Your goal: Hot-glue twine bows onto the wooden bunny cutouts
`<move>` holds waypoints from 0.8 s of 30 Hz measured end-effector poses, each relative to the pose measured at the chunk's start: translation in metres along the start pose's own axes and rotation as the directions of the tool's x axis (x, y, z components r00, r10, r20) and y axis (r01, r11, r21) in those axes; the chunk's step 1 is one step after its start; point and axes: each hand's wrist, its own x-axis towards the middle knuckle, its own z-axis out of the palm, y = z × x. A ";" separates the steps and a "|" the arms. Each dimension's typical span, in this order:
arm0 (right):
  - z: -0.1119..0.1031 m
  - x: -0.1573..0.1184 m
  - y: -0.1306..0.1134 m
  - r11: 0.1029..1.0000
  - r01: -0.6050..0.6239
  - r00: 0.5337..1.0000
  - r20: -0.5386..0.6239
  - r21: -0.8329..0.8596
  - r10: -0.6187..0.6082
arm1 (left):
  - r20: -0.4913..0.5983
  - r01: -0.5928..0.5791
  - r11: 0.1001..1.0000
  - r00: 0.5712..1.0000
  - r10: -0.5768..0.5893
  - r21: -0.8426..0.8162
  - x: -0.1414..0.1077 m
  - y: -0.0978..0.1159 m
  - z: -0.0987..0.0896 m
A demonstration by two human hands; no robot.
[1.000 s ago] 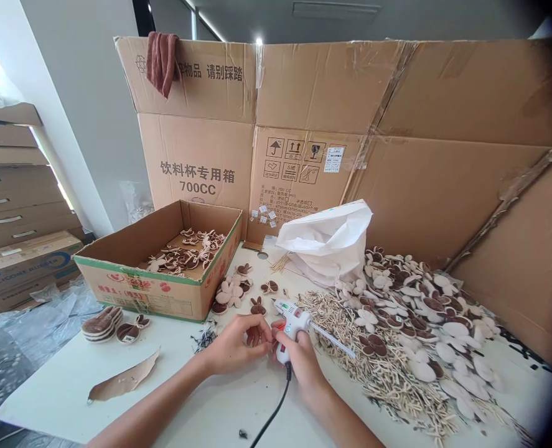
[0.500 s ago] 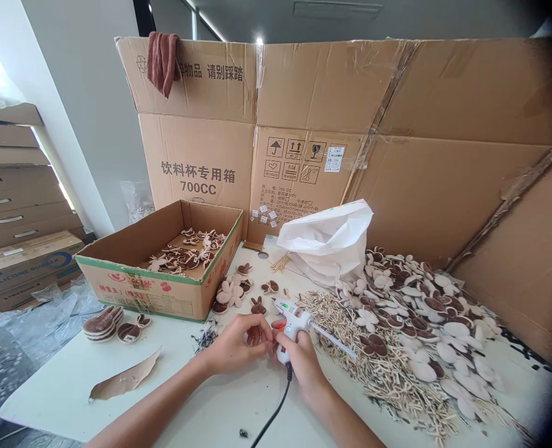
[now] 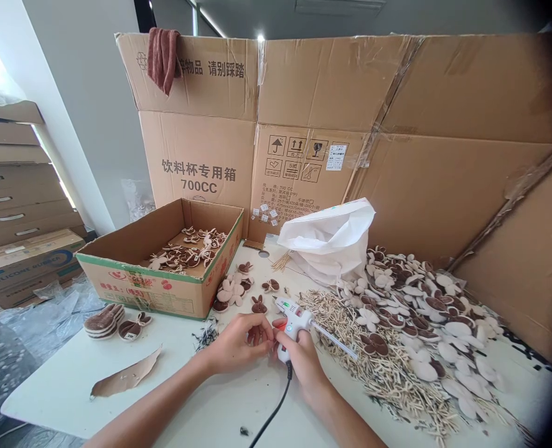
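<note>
My right hand [image 3: 302, 359] is wrapped round a white glue gun [image 3: 294, 318], whose nozzle points up and left and whose clear glue stick juts out to the right. Beside it my left hand [image 3: 244, 342] has its fingers curled, the thumb and fingertips pinched close to the right fingertips; whatever they hold is too small to make out. Just beyond the hands lie a brown bunny-shaped piece [image 3: 259, 304] and a small brown piece with pale edging [image 3: 270, 285]. Right of the gun spreads a heap of short cream cords [image 3: 378, 373].
An open carton [image 3: 154, 292] with finished-looking pieces stands back left. A white bag [image 3: 327, 242] sits at the back, beside a pile of brown and cream pieces [image 3: 425, 305]. Torn cardboard [image 3: 126, 375] and stacked pieces [image 3: 102, 322] lie left. Tall cardboard [image 3: 304, 81] walls the back.
</note>
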 end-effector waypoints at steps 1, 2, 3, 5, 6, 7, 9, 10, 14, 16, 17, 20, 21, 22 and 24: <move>0.000 0.000 0.000 1.000 -0.002 1.000 -0.001 0.001 0.002 | 0.001 0.000 1.000 1.000 0.000 0.010 0.000 -0.001 0.000; 0.000 0.000 0.000 1.000 -0.003 1.000 -0.003 0.003 0.003 | 0.000 -0.001 1.000 1.000 0.001 0.023 0.000 -0.002 0.001; 0.000 0.001 0.001 1.000 -0.005 1.000 -0.006 0.003 0.005 | 0.000 -0.002 0.999 1.000 0.002 0.038 -0.001 -0.003 0.001; 0.000 0.001 0.001 1.000 -0.008 1.000 -0.008 -0.001 0.008 | 0.002 -0.008 0.998 1.000 0.008 0.064 -0.001 -0.004 0.002; 0.000 0.001 0.002 1.000 -0.008 1.000 -0.009 -0.004 0.008 | 0.001 -0.012 0.997 1.000 0.012 0.071 -0.001 -0.005 0.002; 0.000 0.001 0.002 1.000 -0.008 1.000 -0.010 -0.007 0.008 | 0.003 -0.015 0.997 1.000 0.014 0.072 -0.001 -0.005 0.002; 0.000 0.001 0.002 1.000 -0.007 1.000 -0.007 -0.015 0.006 | 0.011 -0.019 0.998 1.000 0.018 0.061 -0.001 -0.005 0.003; 0.000 0.002 0.002 1.000 -0.004 1.000 -0.004 -0.019 0.004 | 0.014 -0.020 0.998 1.000 0.019 0.055 -0.001 -0.005 0.003; -0.001 0.003 0.002 1.000 0.008 1.000 0.013 -0.028 -0.007 | 0.012 -0.026 0.998 1.000 0.025 0.057 -0.001 -0.004 0.002; -0.002 0.004 0.002 0.999 0.008 1.000 0.024 -0.034 -0.007 | 0.011 -0.033 0.998 0.999 0.032 0.062 -0.001 -0.003 0.002; -0.003 0.004 0.002 0.999 0.006 1.000 0.030 -0.038 -0.005 | 0.013 -0.037 0.997 0.999 0.037 0.064 -0.001 -0.002 0.002; -0.003 0.004 0.002 0.999 0.000 0.999 0.049 -0.046 0.003 | 0.014 -0.049 0.996 0.999 0.048 0.071 -0.002 -0.001 0.002; -0.003 0.004 0.001 0.999 0.000 0.999 0.050 -0.048 0.002 | 0.012 -0.051 0.996 0.999 0.050 0.077 -0.002 0.000 0.002; -0.003 0.004 0.001 0.999 0.003 0.999 0.048 -0.050 -0.001 | 0.010 -0.052 0.995 0.999 0.051 0.085 -0.002 0.000 0.002; -0.003 0.003 0.001 0.999 0.008 0.999 0.041 -0.053 -0.006 | 0.009 -0.051 0.993 0.999 0.050 0.109 -0.002 -0.001 0.002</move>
